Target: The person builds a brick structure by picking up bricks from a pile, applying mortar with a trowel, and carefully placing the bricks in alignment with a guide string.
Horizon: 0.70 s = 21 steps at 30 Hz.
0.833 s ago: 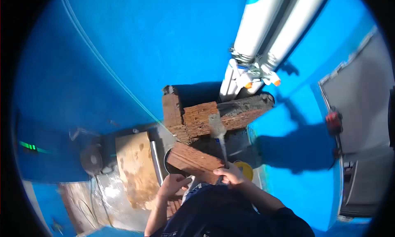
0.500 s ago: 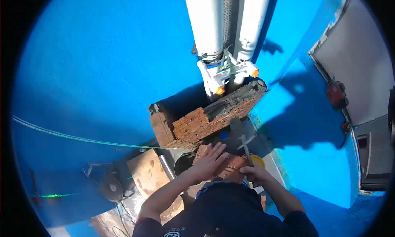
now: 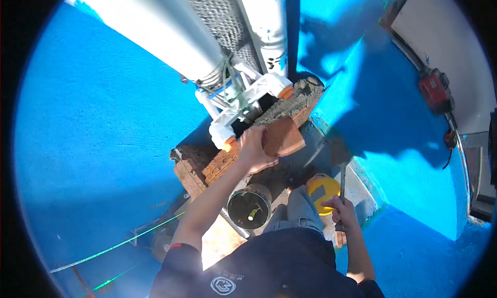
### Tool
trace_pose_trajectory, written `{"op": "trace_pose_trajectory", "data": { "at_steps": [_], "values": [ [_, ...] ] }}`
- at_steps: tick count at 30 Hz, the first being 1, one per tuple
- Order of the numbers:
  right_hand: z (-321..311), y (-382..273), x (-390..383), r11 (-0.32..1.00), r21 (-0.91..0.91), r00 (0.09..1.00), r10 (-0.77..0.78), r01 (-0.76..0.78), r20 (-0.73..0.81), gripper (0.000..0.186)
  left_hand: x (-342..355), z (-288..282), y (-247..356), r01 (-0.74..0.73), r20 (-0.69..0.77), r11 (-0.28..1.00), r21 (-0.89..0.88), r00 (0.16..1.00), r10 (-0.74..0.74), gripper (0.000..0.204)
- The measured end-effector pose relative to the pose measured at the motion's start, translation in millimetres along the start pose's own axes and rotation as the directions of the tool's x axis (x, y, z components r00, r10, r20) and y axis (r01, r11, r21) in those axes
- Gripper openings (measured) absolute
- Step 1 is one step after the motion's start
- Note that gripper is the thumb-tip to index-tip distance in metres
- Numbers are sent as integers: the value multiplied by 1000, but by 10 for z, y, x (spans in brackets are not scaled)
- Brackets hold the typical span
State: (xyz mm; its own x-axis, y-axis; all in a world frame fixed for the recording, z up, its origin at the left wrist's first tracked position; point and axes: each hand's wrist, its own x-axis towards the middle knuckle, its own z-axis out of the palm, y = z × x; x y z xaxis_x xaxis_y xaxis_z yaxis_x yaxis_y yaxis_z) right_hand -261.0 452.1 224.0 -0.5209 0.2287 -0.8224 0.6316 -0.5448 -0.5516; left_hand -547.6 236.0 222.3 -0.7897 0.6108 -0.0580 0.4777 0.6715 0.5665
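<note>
My left hand (image 3: pixel 253 152) is closed around one end of a reddish brick (image 3: pixel 284 137), holding it at a low brick wall (image 3: pixel 190 175). The brick lies over the wall's top course, beside grey mortar (image 3: pixel 309 95) spread towards the right end. Whether its underside touches the mortar is hidden. Lower right, my right hand (image 3: pixel 345 214) grips the handle of a trowel (image 3: pixel 340 153), its blade pointing away from me. The blade looks grey-brown and sits apart from the wall.
Two white pipes (image 3: pixel 266 29) rise behind the wall, with orange-tipped white fittings (image 3: pixel 225 137) close to my left hand. A dark bucket (image 3: pixel 248 211) and a yellow bucket (image 3: pixel 325 190) stand near my legs. A green string (image 3: pixel 119 246) runs at the left. Blue walls surround the corner.
My left hand has carried the brick from in front of my body up onto the wall. The right hand, with the trowel, has moved away from the brick to the right. My view has come closer.
</note>
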Motion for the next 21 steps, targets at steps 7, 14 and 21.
{"op": "trace_pose_trajectory", "data": {
  "at_steps": [7,14,21],
  "values": [
    [-230,503,-34,979,108,984,178,-174,-27,40,737,429,-530,273,-72,955,111,961,-267,98],
    [-176,697,-39,956,25,956,293,-293,-26,43,621,688,-661,389,-88,908,157,921,-380,101],
    [-146,597,77,972,56,972,232,-230,-32,39,518,679,-659,401,-59,904,150,916,-397,97]
  ]
}}
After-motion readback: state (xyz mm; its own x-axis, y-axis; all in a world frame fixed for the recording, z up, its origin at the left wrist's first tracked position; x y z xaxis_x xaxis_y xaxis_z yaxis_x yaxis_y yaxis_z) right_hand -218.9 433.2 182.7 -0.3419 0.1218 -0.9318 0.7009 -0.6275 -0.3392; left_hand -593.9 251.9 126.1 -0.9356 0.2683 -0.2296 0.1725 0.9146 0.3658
